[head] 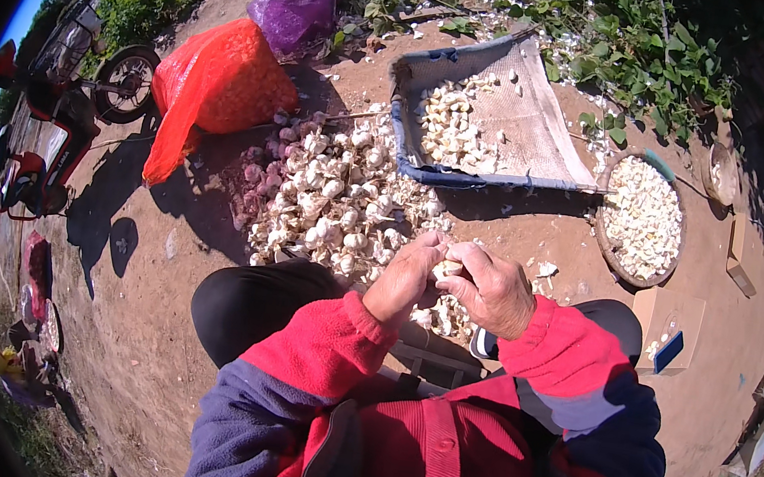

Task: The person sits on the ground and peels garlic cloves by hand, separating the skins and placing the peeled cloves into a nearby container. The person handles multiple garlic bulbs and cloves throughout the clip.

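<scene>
My left hand (403, 278) and my right hand (496, 290) meet in front of my lap, both gripping one pale garlic bulb (447, 269). Fingers cover much of the bulb. Just beyond and to the left spreads a large heap of garlic bulbs (334, 193), white in the middle and purplish at its left edge. Below my hands, papery garlic pieces (445, 316) lie on the ground between my legs. A cloth-lined winnowing scoop (538, 132) with a blue-wrapped rim holds loose cloves (449, 129). To its right, a round basket (600, 237) is filled with cloves or husks; I cannot tell which.
A full red mesh sack (230, 77) and a purple mesh bag (303, 3) stand beyond the heap. An electric scooter (51, 133) is parked at left. At right sits a cardboard box (680, 318) with a dark blue flat object (668, 352) against it. Leafy vines (632, 62) border the far side.
</scene>
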The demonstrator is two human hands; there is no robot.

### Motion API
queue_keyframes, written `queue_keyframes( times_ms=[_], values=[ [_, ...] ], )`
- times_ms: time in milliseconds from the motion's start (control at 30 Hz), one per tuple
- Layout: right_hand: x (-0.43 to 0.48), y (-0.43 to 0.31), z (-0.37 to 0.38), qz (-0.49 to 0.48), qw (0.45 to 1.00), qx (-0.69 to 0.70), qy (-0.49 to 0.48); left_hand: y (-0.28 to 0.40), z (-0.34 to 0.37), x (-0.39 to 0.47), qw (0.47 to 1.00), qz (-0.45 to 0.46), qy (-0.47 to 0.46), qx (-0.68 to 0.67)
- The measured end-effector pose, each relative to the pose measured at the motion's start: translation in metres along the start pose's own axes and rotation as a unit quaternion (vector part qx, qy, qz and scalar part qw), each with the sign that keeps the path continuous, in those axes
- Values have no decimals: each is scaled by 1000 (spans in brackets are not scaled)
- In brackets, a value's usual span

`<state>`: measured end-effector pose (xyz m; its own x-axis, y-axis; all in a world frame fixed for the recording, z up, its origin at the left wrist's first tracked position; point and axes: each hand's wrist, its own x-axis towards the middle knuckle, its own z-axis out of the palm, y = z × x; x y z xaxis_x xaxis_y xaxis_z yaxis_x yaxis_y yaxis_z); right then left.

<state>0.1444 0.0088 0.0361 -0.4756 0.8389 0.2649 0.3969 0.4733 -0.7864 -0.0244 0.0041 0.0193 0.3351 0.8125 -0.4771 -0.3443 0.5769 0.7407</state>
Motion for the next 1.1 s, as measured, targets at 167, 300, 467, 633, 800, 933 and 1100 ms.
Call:
queue_keyframes(
  times_ms=[167, 300, 467, 633, 800, 933, 1100],
  values=[
    [-6, 5, 5, 22, 999, 48, 4, -11, 1, -4, 999, 26, -26, -3],
    [-10, 10, 6, 79, 992, 94, 22, -16, 6, -5, 998, 42, -15, 43],
    [-5, 17, 3, 259, 915, 310, 21, -14, 5, -1, 999, 17, -19, 43],
    [-5, 19, 1, 341, 817, 465, 4, -16, 1, 3, 999, 18, -1, 28],
    [-1, 20, 3, 328, 844, 424, -21, -21, 2, 6, 996, 83, 0, 31],
    [2, 25, -21, 341, 811, 476, 15, -18, 3, 6, 998, 60, 7, 4],
    [-24, 49, -108, 307, 879, 346, 118, -14, 7, 7, 999, 24, 20, -42]
  ],
)
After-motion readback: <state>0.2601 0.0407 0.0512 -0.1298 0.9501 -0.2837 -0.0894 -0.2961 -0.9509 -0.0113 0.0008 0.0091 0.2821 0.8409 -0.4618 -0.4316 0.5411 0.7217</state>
